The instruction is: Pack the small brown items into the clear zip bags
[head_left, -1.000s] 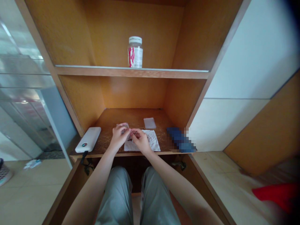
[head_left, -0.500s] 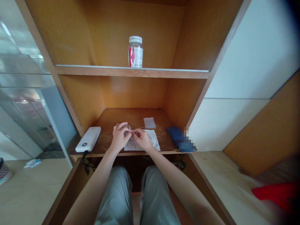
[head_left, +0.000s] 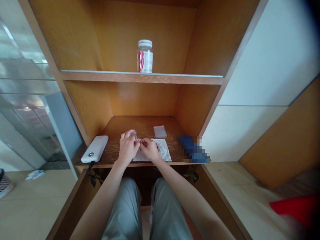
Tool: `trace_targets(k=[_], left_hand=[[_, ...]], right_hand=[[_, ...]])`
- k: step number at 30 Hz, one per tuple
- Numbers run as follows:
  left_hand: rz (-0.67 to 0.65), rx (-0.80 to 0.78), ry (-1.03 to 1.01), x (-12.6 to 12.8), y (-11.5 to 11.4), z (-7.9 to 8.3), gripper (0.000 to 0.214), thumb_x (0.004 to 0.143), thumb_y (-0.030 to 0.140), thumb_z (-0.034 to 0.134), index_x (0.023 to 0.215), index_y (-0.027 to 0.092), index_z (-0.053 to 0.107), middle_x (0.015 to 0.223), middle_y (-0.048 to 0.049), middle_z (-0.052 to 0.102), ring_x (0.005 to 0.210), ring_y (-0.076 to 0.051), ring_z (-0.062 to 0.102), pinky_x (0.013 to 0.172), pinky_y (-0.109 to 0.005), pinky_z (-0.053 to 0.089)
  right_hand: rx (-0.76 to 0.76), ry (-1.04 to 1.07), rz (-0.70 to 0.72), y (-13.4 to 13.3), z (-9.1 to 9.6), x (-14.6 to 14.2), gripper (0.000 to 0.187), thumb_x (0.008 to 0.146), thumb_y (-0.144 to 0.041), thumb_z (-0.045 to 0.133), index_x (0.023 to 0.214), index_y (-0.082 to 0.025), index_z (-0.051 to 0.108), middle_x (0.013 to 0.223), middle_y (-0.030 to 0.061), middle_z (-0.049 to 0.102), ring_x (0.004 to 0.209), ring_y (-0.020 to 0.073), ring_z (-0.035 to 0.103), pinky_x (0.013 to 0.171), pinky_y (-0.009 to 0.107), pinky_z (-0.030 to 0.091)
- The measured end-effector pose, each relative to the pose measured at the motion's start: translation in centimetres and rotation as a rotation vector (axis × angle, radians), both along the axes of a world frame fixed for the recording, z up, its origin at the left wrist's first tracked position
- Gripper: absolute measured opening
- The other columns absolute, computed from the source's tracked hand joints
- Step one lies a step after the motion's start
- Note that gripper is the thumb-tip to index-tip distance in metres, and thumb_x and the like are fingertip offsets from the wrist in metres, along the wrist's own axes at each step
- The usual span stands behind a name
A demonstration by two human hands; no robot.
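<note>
My left hand (head_left: 128,146) is closed on a small clear plastic bag (head_left: 135,135), which shows just past its fingertips. Beside it, my right hand (head_left: 149,148) is pinched, its fingertips close to the bag's edge. Whatever sits between those fingers is too small to make out. Both hands are over a white paper tissue (head_left: 163,150) spread on the brown wooden surface. A few small dark specks lie on the tissue, partly covered by my right hand. Behind the tissue lies another flat clear plastic bag (head_left: 160,131).
A white power bank (head_left: 95,149) with a black cable lies on the left. On the right is a dark blue item (head_left: 191,148), partly blurred out. A white-capped bottle (head_left: 145,56) stands on the upper shelf (head_left: 175,79). Below, an open compartment surrounds my knees.
My right hand has shifted slightly left and down, uncovering more of the tissue and its dark specks. The bag in my left hand has tilted a little. Other things stay put.
</note>
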State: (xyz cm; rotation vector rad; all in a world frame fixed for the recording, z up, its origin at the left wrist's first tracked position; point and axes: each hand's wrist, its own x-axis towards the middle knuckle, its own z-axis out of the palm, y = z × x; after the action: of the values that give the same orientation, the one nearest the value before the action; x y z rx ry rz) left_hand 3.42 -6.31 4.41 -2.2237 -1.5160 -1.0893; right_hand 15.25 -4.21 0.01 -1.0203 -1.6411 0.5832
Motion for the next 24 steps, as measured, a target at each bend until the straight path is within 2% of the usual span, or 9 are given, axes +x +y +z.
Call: trace_targets(k=[5, 8, 11, 13, 18, 24], left_hand=[[0.044, -0.023, 0.027, 0.0, -0.5, 0.6, 0.007, 0.071, 0.016, 0.05, 0.069, 0.016, 0.057, 0.118, -0.011, 0.051, 0.107, -0.026, 0.043, 0.09, -0.042, 0.035], [0.092, -0.057, 0.018, -0.1, -0.7, 0.7, 0.008, 0.071, 0.02, 0.051, 0.066, 0.018, 0.057, 0.12, -0.0079, 0.051, 0.108, -0.028, 0.041, 0.085, -0.042, 0.037], [0.093, -0.071, 0.052, -0.1, -0.8, 0.9, 0.012, 0.071, 0.024, 0.052, 0.062, 0.019, 0.057, 0.124, -0.0047, 0.049, 0.113, -0.029, 0.037, 0.087, -0.046, 0.032], [0.073, -0.075, 0.085, -0.1, -0.8, 0.9, 0.013, 0.071, 0.025, 0.052, 0.061, 0.019, 0.057, 0.125, -0.0039, 0.049, 0.116, -0.029, 0.035, 0.09, -0.048, 0.028], [0.018, -0.088, 0.113, -0.3, -0.7, 1.0, 0.014, 0.074, 0.023, 0.049, 0.064, 0.02, 0.058, 0.122, -0.0039, 0.051, 0.118, -0.026, 0.034, 0.093, -0.047, 0.023], [-0.037, -0.082, 0.077, -0.6, -0.3, 0.7, 0.016, 0.076, 0.021, 0.044, 0.066, 0.02, 0.057, 0.116, -0.0037, 0.055, 0.115, -0.024, 0.038, 0.094, -0.047, 0.023]], right_hand=[[-0.033, 0.057, -0.052, 0.1, 0.4, 0.0, 0.007, 0.069, -0.018, 0.051, 0.063, -0.017, 0.055, 0.059, -0.001, 0.057, 0.053, 0.0109, 0.051, 0.053, 0.022, 0.04], [-0.03, 0.056, -0.079, 0.1, 0.7, 0.3, 0.007, 0.068, -0.018, 0.052, 0.062, -0.017, 0.054, 0.059, -0.0011, 0.056, 0.055, 0.0115, 0.051, 0.054, 0.022, 0.04], [-0.023, 0.034, -0.027, 0.0, 0.7, 0.5, 0.002, 0.069, -0.019, 0.052, 0.07, -0.017, 0.053, 0.066, -0.0011, 0.057, 0.054, 0.0105, 0.05, 0.053, 0.022, 0.04], [0.023, 0.037, 0.036, 0.0, 0.7, 0.5, 0.009, 0.07, -0.019, 0.053, 0.078, -0.018, 0.052, 0.074, -0.0002, 0.057, 0.056, 0.01, 0.05, 0.054, 0.022, 0.041], [0.223, -0.014, 0.151, -0.1, 0.9, 0.8, 0.009, 0.073, -0.014, 0.05, 0.079, -0.018, 0.054, 0.088, 0.0042, 0.054, 0.081, 0.0136, 0.053, 0.067, 0.024, 0.045], [0.256, -0.129, 0.191, 0.3, 1.4, 1.4, 0.019, 0.072, -0.015, 0.056, 0.089, -0.021, 0.062, 0.109, 0.0055, 0.054, 0.108, 0.0163, 0.047, 0.092, 0.03, 0.038]])
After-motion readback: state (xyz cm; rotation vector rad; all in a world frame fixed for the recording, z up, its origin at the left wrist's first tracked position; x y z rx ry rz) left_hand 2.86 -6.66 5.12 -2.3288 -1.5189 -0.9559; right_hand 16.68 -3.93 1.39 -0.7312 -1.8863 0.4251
